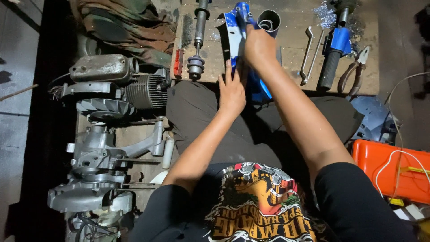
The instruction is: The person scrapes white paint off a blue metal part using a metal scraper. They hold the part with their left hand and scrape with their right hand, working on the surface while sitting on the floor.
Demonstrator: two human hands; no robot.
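The blue-and-white metal bracket (236, 31) is stood on edge on the wooden board (291, 58), just beside a grey tube (268, 20). It is gripped near its top by the closed right hand (257, 45), while the open left hand (231, 92) is pressed flat against its lower part. A steadying step seems in hand; firm bracing is called for before any turning.

The person wears a black short-sleeved T-shirt (264, 210) with a large print on the chest in orange, yellow, white and red, showing a figure above curved lettering. Dark grey-brown trousers (197, 112) cover the legs. Both forearms are bare, with no watch, glove or ring visible.
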